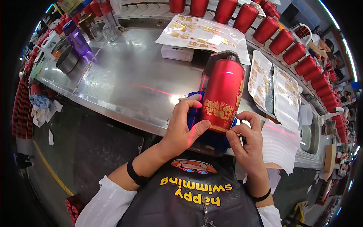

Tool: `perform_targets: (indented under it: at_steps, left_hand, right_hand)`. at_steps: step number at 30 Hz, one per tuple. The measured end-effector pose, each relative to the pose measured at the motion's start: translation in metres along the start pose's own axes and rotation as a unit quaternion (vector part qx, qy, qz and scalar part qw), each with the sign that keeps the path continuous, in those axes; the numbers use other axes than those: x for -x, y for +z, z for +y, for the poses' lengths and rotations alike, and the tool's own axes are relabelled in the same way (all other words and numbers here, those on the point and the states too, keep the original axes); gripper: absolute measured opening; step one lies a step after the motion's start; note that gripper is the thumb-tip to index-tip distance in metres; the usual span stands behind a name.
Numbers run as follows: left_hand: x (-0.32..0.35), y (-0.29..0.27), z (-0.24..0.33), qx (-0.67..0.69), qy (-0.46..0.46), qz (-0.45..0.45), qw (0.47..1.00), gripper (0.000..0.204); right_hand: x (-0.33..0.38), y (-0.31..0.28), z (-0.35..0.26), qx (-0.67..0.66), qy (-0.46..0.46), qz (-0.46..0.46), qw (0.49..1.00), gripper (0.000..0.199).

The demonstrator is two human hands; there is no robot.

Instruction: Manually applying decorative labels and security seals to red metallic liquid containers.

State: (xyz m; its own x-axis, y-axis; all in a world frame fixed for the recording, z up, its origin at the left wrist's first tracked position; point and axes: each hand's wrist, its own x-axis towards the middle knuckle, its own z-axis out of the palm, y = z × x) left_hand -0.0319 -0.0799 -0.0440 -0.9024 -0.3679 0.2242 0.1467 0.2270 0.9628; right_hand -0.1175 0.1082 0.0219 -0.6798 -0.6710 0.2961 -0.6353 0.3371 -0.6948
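Observation:
A shiny red bottle (224, 83) lies tilted in front of me, its narrow neck pointing away. Gold decals (219, 109) sit on its lower part and right side. My left hand (183, 126) curves around the bottle's lower left, thumb against the base edge and forefinger along the side. At the lower right of the base, my right hand (246, 140) has thumb and forefinger pinched together; whatever they hold, if anything, is too small to make out. Under the bottle is a blue cloth-like padding (193, 113), with a dark angular support (211, 60) behind the neck.
Decal sheets (204, 32) lie beyond the bottle, on a white box (177, 53), and more sheets (261, 79) lie to its right. Red bottles (245, 18) line a curved conveyor. A purple bottle (75, 36) and metal pot (68, 59) stand left; a sink (310, 138) is right.

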Motion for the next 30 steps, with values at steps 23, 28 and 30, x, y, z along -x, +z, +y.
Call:
perform_targets:
  at_steps: [23, 28, 30]
  left_hand:
    - [-0.003, -0.003, -0.012, 0.078, -0.014, 0.01, 0.997, 0.046]
    - [-0.004, -0.002, -0.009, 0.048, -0.011, 0.004, 0.999, 0.048]
    - [-0.005, -0.001, -0.013, 0.072, -0.007, 0.005, 0.997, 0.05]
  right_hand:
    - [-0.001, 0.007, 0.008, -0.053, 0.046, -0.001, 0.998, 0.012]
    - [-0.001, 0.006, 0.009, -0.048, 0.045, -0.004, 0.998, 0.013]
    - [-0.003, 0.007, 0.009, -0.047, 0.044, -0.004, 0.998, 0.014]
